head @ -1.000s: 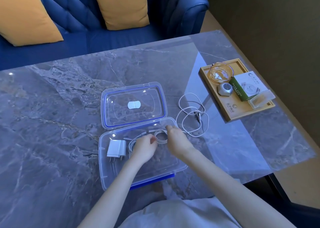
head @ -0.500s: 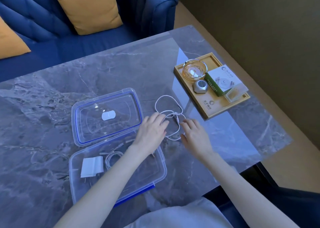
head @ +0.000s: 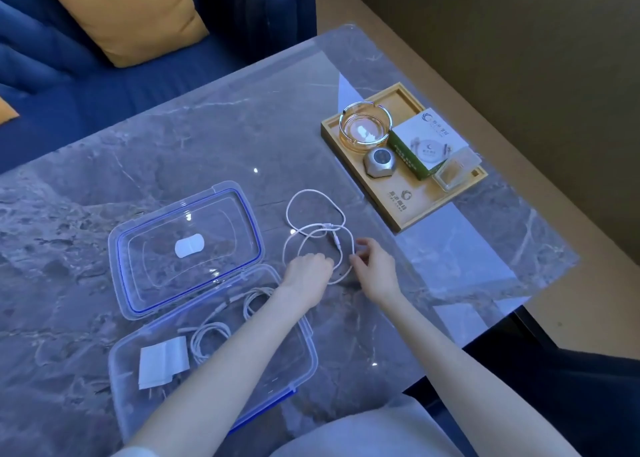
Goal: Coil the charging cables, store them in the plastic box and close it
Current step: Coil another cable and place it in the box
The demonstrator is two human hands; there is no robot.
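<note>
Nearest: clear plastic box (head: pixel 304 356) sits open on the grey marble worktop (head: pixel 104 214), blue seal along its front edge. Inside it: white charger plug (head: pixel 162 361) at the left end, one coiled white cable (head: pixel 211 338) just right of the plug. The person's left forearm crosses over the right part of the box.

Box lid (head: pixel 183 245) lies flat behind the box, inner side up, blue gasket visible, white patch in the centre. Lid's near edge touches the box's far edge; whether the two are hinged together I cannot tell.

Right of the lid: loose white cable (head: pixel 311 210) sprawled on the worktop in several open loops, not coiled, outside the box. Both hands are on its near end. Left hand (head: pixel 308 276) is knuckles up, fingers curled down over the cable; whether it actually grips the cable cannot be told from here. Right hand (head: pixel 374 266) pinches the cable's near-right loop between thumb and fingertips.

Further right and back: wooden tray (head: pixel 398 214) near the worktop's right edge, well apart from the cable. On it: glass ashtray (head: pixel 365 130), small grey hexagonal gadget (head: pixel 381 162), green-and-white carton (head: pixel 426 144), small clear plastic case (head: pixel 457 172).

Beyond the worktop: blue sofa (head: pixel 104 92) with a yellow cushion (head: pixel 128 16).
</note>
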